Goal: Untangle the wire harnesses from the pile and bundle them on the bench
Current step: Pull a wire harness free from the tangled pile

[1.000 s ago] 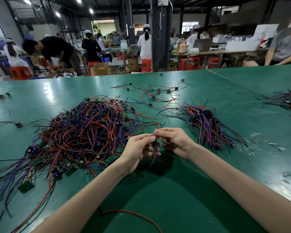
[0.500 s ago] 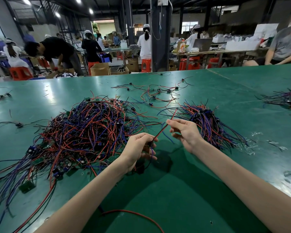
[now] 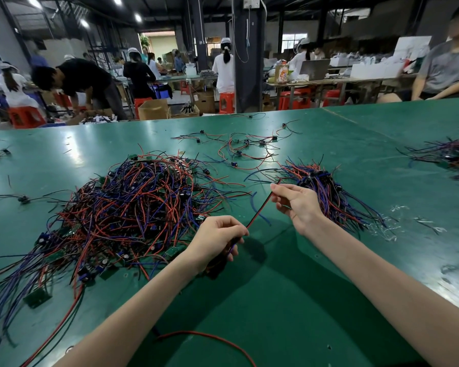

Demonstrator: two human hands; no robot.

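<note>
While the left hand [image 3: 217, 239] curls its fingers round the lower end of one wire harness [image 3: 260, 207] and the right hand [image 3: 297, 205] pinches its upper end between thumb and fingertips, the red-and-black pair runs taut between them, lifted just above the green bench [image 3: 276, 300] at the centre of the frame. The harness looks light and limp, thin insulated wire that will flop and loop wherever it is not held. Its small parts are likely to snag on neighbours, so taking it near the fitted end and drawing gently seems wiser than tugging a bare tip. The tangled pile [image 3: 133, 207] spreads across the left centre, and the laid-out bundle [image 3: 326, 192] sits just behind the right hand. What the left palm encloses is hidden; the dark shape under it could be a component or only shadow. The pile runs off the left edge, and another heap [image 3: 451, 157] is cut off at the right edge.
</note>
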